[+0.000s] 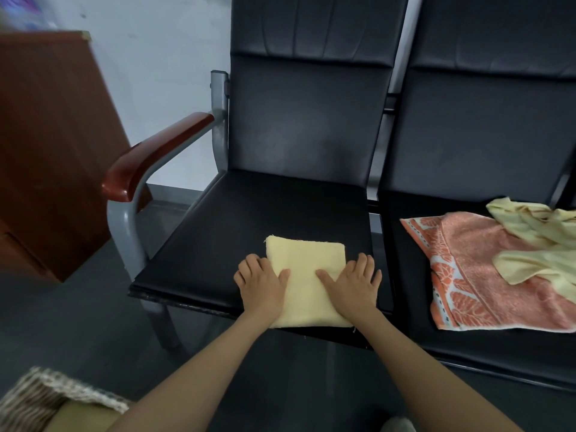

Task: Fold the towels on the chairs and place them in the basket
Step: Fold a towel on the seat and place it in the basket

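A folded pale yellow towel (307,275) lies at the front of the left black chair seat (237,232). My left hand (261,283) rests flat on its left edge and my right hand (352,283) lies flat on its right edge, fingers spread, gripping nothing. On the right chair seat (402,269) an orange patterned towel (486,275) lies spread out, with a crumpled pale yellow towel (539,244) on top of it. A woven basket (37,397) sits on the floor at the lower left, partly cut off by the frame.
A chair armrest with a red-brown wooden top (156,154) stands left of the seat on a grey metal frame. A brown wooden cabinet (46,145) stands further left. Dark grey floor (78,322) lies between the chair and the basket.
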A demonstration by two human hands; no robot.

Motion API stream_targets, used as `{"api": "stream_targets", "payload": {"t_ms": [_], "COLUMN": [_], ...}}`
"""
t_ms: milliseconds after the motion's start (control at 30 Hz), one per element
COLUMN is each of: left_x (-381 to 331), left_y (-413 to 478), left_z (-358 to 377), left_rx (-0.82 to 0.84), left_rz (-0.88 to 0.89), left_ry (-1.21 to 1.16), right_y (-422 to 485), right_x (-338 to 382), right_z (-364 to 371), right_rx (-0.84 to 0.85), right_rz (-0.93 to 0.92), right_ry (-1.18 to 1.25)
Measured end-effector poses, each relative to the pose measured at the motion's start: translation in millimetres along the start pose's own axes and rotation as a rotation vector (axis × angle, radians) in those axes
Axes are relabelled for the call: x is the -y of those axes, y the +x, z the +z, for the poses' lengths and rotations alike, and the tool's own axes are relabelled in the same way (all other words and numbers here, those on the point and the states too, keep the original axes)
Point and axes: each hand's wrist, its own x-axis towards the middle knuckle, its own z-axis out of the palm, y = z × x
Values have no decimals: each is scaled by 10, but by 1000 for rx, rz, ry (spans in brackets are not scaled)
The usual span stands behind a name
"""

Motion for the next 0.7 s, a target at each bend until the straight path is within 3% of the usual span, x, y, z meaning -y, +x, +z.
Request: {"api": "stream_targets", "payload": {"t_ms": [200, 300, 367, 467, 533, 700], "left_x": [-124, -133, -161, -163, -144, -46], "left_y": [-14, -1, 11, 62, 94, 118], "left_z": [-23, -82, -172, -324, -379, -589], "left_rx": [9, 39, 122, 165, 223, 491], "left_rz": [33, 2, -76, -145, -99, 26], "left_ry": [-16, -246, -633, -1102, -1194, -1223], "right_y": [-32, -48, -44, -28, -2, 17], "right_x": [-11, -21, -32, -56, -105, -227], "right_z": [-32, -12, -94, -314, -435, -616], "right_rx": [-142, -229, -159, -56, -47, 112], "right_rz": [-121, -189, -144, -4, -13, -157], "right_ry": [122, 194, 384, 871, 1044, 1066]}}
